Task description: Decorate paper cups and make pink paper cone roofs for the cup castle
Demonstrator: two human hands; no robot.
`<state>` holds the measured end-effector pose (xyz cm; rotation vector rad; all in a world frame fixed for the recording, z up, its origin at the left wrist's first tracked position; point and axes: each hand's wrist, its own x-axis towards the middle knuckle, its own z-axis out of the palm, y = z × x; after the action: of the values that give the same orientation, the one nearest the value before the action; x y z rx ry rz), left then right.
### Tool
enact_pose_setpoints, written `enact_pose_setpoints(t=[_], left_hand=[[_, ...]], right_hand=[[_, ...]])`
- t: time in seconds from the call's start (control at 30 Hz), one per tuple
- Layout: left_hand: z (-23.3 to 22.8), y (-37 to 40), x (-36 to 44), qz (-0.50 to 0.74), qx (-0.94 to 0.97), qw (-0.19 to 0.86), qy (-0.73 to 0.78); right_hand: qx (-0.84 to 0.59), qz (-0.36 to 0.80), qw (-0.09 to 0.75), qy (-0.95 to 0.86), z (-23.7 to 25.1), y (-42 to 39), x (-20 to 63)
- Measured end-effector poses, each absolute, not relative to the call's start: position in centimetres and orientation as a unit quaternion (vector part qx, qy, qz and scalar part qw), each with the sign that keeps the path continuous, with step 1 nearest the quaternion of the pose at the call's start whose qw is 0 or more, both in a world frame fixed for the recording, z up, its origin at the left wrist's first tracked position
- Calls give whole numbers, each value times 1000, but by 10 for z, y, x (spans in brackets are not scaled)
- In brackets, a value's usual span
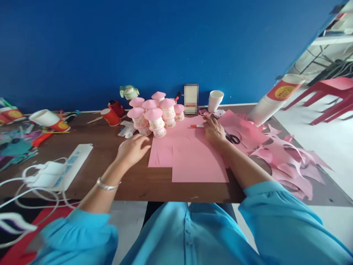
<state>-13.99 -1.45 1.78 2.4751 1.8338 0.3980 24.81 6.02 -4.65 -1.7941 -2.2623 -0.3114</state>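
- Blue sleeves are seen nearest the camera, with both forearms stretched out over a brown table.
- On the left wrist a silver bangle is worn.
- The left hand is held palm down with the fingers loosely curled and slightly apart; nothing is gripped in it, and the fingertips are placed at the left edge of the pink paper.
- Just beyond the left hand, a cluster of pink-capped paper cups is stacked, close to the fingertips but apart from them.
- A scrap of white paper is found just left of that cluster.
- The right hand is laid on the far right part of the pink paper, fingers bent together; whether something is pinched in it cannot be told.
- A red and white marker is seen just left of the right hand, on the pink paper.
- Black scissors are lying immediately right of the right hand.
- Pink offcuts are heaped further right.
- A white cup is stood upright near the blue wall.
- A tilted stack of white cups is seen at the right.
- At far left, a white power strip with cables is laid on the table, and red cups are lying behind it.
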Motion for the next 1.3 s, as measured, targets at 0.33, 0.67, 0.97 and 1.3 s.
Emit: enact_pose_setpoints(t=[0.33, 0.67, 0.97, 1.3], left_hand=[[4, -54, -188, 80, 771, -15, 631], [7, -77, -48, 126, 949, 33, 286], [28, -46, -56, 167, 930, 162, 285], [12, 0, -45, 68, 935, 235, 256]], right_hand=[[-618, -67, 124, -773, -48, 63, 249], [-627, -57, 138, -765, -48, 61, 250], [-609, -61, 168, -773, -52, 63, 253], [-616, -76, 150, -770, -48, 61, 256]])
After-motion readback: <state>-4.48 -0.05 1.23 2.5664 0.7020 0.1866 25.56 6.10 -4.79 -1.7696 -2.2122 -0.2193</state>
